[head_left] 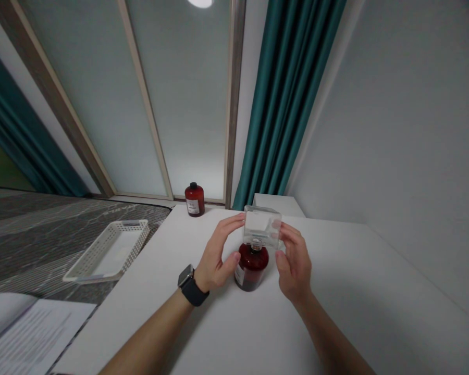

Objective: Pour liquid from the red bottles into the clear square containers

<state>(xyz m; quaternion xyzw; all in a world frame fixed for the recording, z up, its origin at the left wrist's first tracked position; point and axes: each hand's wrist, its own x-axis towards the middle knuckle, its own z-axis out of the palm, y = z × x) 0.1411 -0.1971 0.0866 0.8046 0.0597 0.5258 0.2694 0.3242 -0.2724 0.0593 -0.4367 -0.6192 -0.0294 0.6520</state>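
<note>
My left hand [214, 258] and right hand [295, 260] grip a clear box [262, 226] from both sides — it sits atop a dark red bottle [252, 266] standing on the white counter [336, 291].

Your left hand [214, 260] and right hand [295, 263] hold a clear plastic box [261, 227] from both sides, fingers [230, 223] on its walls — it sits over the top of a dark red bottle [252, 268] on the white bench [336, 312]. A second red bottle [194, 199] stands far behind, and a white basket [109, 250] lies left.
</note>
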